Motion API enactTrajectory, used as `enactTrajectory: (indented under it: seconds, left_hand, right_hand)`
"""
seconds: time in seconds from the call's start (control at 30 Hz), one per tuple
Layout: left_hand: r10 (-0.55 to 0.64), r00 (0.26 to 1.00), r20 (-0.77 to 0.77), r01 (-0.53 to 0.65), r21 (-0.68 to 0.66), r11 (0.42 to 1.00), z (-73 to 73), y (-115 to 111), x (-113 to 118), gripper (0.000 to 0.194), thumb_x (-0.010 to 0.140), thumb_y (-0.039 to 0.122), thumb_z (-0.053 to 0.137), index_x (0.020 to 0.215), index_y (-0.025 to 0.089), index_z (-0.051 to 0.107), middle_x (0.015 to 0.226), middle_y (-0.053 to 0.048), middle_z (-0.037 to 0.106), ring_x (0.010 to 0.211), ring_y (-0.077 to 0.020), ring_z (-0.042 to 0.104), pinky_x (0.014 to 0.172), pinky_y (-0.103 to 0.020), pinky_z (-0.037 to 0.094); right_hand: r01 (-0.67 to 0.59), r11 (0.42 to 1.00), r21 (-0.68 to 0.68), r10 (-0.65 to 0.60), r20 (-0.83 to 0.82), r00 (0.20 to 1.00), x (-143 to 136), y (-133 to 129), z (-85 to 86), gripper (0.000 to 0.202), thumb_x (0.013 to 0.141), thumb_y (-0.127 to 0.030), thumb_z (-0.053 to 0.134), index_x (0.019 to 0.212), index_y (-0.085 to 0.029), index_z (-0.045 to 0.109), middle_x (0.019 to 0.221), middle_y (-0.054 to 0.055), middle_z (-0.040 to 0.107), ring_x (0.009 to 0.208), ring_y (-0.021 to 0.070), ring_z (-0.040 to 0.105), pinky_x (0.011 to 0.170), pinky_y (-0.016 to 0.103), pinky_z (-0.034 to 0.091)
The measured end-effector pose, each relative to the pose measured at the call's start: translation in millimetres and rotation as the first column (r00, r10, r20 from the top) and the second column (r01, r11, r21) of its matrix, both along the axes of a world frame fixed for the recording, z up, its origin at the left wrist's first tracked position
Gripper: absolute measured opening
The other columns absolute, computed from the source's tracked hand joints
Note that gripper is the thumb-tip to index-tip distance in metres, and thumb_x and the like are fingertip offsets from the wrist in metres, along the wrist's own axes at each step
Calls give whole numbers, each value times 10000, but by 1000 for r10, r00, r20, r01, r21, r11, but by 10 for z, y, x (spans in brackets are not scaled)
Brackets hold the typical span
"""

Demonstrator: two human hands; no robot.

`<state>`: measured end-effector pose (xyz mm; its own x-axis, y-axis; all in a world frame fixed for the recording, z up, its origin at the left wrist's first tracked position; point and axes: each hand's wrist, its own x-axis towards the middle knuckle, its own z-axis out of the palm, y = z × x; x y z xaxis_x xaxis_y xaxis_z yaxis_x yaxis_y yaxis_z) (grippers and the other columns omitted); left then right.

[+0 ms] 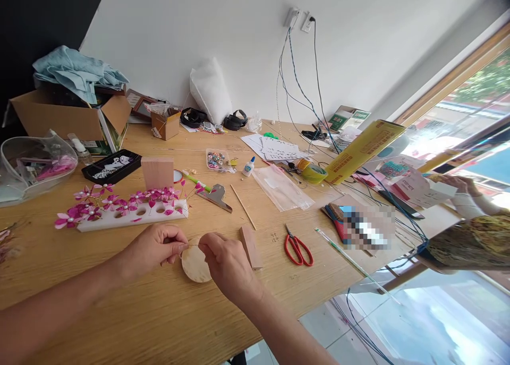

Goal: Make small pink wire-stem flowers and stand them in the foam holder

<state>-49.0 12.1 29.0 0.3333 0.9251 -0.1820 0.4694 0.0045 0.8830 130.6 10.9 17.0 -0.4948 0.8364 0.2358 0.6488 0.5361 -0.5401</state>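
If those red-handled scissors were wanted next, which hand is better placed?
Probably the right hand: it is nearer the red-handled scissors, with a wooden block between. The left hand is farther away. Both seem to pinch a thin strand.

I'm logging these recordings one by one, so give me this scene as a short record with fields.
Left hand: fingertips pinched on a thin strand
Right hand: fingertips pinched on the same strand
Behind the hands in view: round pale disc, partly hidden
Right of the disc: wooden block, then red-handled scissors
Beyond the left hand: pink flowers over a white holder with round holes
Farther back: glue bottle, upright
Right edge: another person's patterned clothing
Unclear: the strand's material
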Motion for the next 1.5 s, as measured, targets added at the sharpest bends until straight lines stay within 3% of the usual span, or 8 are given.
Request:
enactTrajectory:
  seconds: [0.1, 0.17, 0.33, 0.53, 0.67, 0.77, 0.9, 1.5]
  left_hand:
    - [-59, 971, -232, 157, 430, 889, -53, -79, -13, 258, 821, 169, 384, 729, 183, 624, 668, -7, 524, 619, -140, 494, 570, -250, 375]
    - [-52, 953, -298, 207, 518, 830, -94, -117, -36, 308, 848, 125, 340, 785, 180, 637, 704, -23, 534, 645, -148, 510, 592, -256, 387]
    - [-12, 975, -224, 127, 509, 851, -27, -126, -209, 213, 854, 218, 436, 885, 204, 647, 909, -34, 596, 795, -164, 559, 695, -252, 426]
    - [254, 965, -68, -169, 578, 798, 454, -217, -369, 208, 815, 296, 479, 941, 214, 623, 914, -19, 627, 684, -131, 549, 568, -226, 407]
    - [167, 986, -17, -139, 472, 870, 546, -212, -147, 200, 774, 278, 455, 849, 203, 624, 765, -13, 642, 733, -166, 579, 669, -269, 438]
    - [39, 998, -51, -27, 213, 977, 436, -122, 3, 178, 746, 280, 435, 760, 191, 589, 685, -2, 605, 591, -151, 555, 547, -265, 424]
    - [-45, 993, 106, 55, -88, 995, 285, -43, 30, 164, 733, 308, 423, 738, 175, 518, 631, 23, 539, 440, -98, 462, 438, -234, 366]
    - [79, 972, 222, -67, -64, 996, -18, 18, -6, 180, 644, 318, 594, 678, 161, 674, 578, 25, 544, 517, -109, 469, 527, -247, 380]
  right_hand:
    - [73, 937, -343, -130, -147, 981, -46, 30, 73, 186, 782, -60, 440, 652, -173, 513, 558, -40, 558, 461, 77, 518, 463, 165, 342]
    - [79, 913, -401, -142, -129, 981, -75, 48, 130, 192, 764, -47, 444, 636, -173, 511, 546, -45, 553, 445, 73, 511, 456, 164, 325]
    - [30, 1000, 6, -31, 150, 988, -114, 13, 311, 200, 747, -15, 462, 670, -182, 541, 610, -27, 586, 557, 97, 516, 494, 201, 254]
    - [-66, 971, 230, -31, 395, 918, -147, -88, 485, 216, 713, 21, 452, 675, -180, 523, 651, -22, 596, 522, 95, 489, 470, 233, 207]
    - [-167, 941, 293, 27, 428, 903, -197, -132, 475, 179, 751, -11, 463, 731, -172, 538, 652, -5, 588, 567, 122, 519, 490, 236, 249]
    - [-207, 936, 284, 71, 424, 903, -201, -146, 429, 175, 801, -28, 431, 802, -158, 549, 666, 8, 584, 586, 130, 523, 509, 236, 284]
    - [-195, 947, 253, 88, 380, 921, -153, -144, 361, 163, 812, -38, 439, 809, -159, 548, 668, 2, 572, 587, 125, 512, 529, 231, 311]
    - [-10, 996, 87, 1, 102, 995, -140, -81, 120, 156, 837, -76, 442, 732, -154, 525, 631, 6, 579, 564, 112, 520, 514, 201, 303]
